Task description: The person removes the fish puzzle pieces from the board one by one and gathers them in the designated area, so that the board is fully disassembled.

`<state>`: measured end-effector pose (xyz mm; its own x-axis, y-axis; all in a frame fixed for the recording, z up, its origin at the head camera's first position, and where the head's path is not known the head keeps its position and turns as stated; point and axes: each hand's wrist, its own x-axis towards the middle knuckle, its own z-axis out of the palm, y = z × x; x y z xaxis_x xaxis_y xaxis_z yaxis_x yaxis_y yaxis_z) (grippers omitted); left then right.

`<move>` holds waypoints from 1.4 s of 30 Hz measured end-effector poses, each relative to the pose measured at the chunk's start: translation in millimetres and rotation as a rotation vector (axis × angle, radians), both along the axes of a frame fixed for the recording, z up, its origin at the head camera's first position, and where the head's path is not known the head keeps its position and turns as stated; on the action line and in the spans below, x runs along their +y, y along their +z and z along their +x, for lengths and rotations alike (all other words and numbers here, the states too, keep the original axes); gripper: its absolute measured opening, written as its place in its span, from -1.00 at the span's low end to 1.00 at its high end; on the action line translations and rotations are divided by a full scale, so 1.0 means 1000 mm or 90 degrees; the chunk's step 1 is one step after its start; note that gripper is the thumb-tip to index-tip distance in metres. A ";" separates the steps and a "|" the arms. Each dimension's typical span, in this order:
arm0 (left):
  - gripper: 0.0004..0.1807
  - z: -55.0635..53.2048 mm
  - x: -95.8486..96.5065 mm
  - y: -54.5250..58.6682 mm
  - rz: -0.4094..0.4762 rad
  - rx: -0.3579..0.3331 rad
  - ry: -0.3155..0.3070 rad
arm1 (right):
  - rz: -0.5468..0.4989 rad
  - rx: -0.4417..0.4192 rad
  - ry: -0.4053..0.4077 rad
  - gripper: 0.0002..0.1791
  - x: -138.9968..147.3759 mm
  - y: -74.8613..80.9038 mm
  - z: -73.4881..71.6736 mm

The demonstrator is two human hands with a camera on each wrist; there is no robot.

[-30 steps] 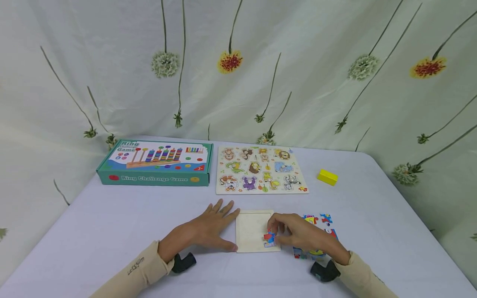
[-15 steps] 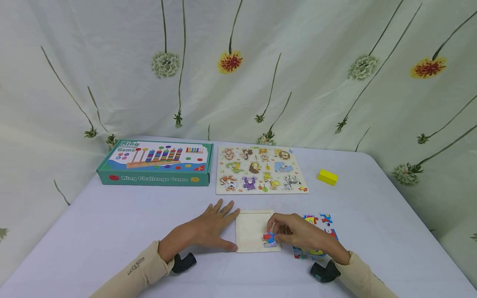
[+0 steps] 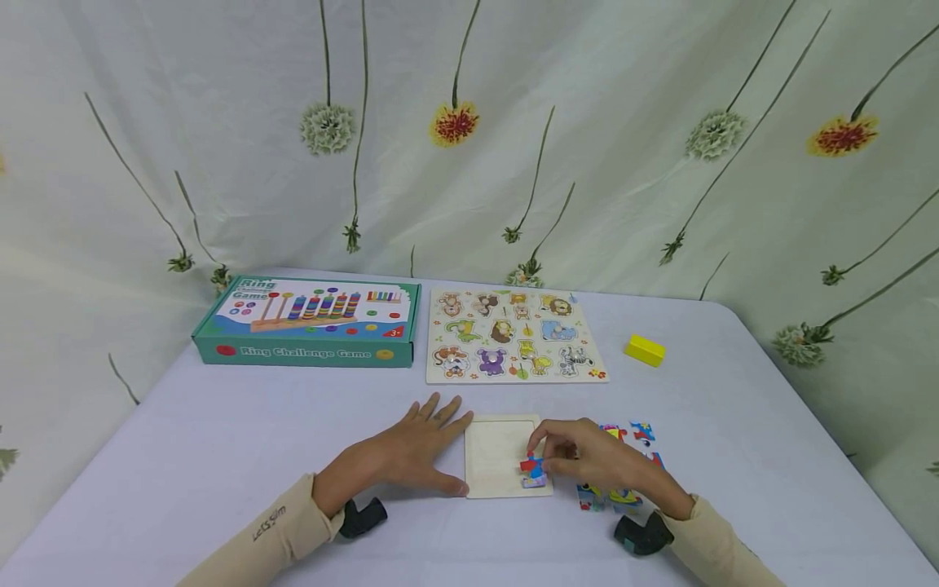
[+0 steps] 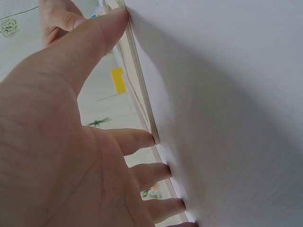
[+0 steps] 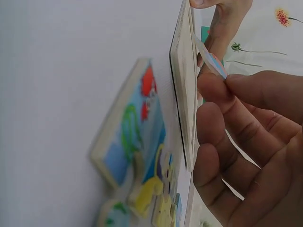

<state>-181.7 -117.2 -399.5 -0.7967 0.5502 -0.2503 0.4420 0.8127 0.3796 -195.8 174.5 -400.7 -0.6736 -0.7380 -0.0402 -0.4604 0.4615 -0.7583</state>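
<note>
A shallow wooden puzzle tray (image 3: pixel 493 456) lies flat near the front middle of the table. My left hand (image 3: pixel 418 448) is spread along its left side; in the left wrist view, the thumb (image 4: pixel 102 35) and index fingertip touch the tray's edge. Over the tray's lower right corner, my right hand (image 3: pixel 587 452) pinches a red and blue puzzle piece (image 3: pixel 533 470) between thumb and index finger. The right wrist view shows this piece (image 5: pixel 211 60) tilted, one end at the tray's surface. More colourful puzzle pieces (image 3: pixel 642 430) lie right of the tray, partly hidden beneath my right hand.
Behind the tray lies an animal peg puzzle board (image 3: pixel 513 334). A green Ring Challenge Game box (image 3: pixel 304 322) stands at the back left, a yellow block (image 3: pixel 645 349) at the back right. A flower-printed cloth (image 3: pixel 616 155) hangs behind the table.
The right hand and its puzzle piece have shifted very slightly over the tray's lower right corner, and more of the piece shows. The left hand stays at the tray's edge.
</note>
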 end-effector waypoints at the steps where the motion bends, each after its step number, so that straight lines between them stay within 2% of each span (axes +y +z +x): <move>1: 0.07 0.000 0.000 0.000 0.000 0.001 0.000 | 0.000 0.000 -0.002 -0.76 0.001 0.000 0.000; 12: 0.07 -0.001 0.000 0.000 0.002 0.000 0.000 | -0.020 0.004 -0.015 -0.78 0.013 0.003 -0.001; 35: 0.08 0.000 0.000 -0.001 0.000 -0.008 0.006 | 0.019 -0.022 -0.077 -0.84 0.043 0.004 0.007; 42: 0.08 0.000 0.000 -0.003 -0.006 -0.002 0.006 | 0.019 -0.031 -0.079 -0.84 0.052 0.004 0.009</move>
<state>-182.1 -117.0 -402.1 -0.8014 0.5396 -0.2582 0.4327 0.8209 0.3727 -186.7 226.3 -396.7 -0.7566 -0.6469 -0.0953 -0.3613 0.5350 -0.7637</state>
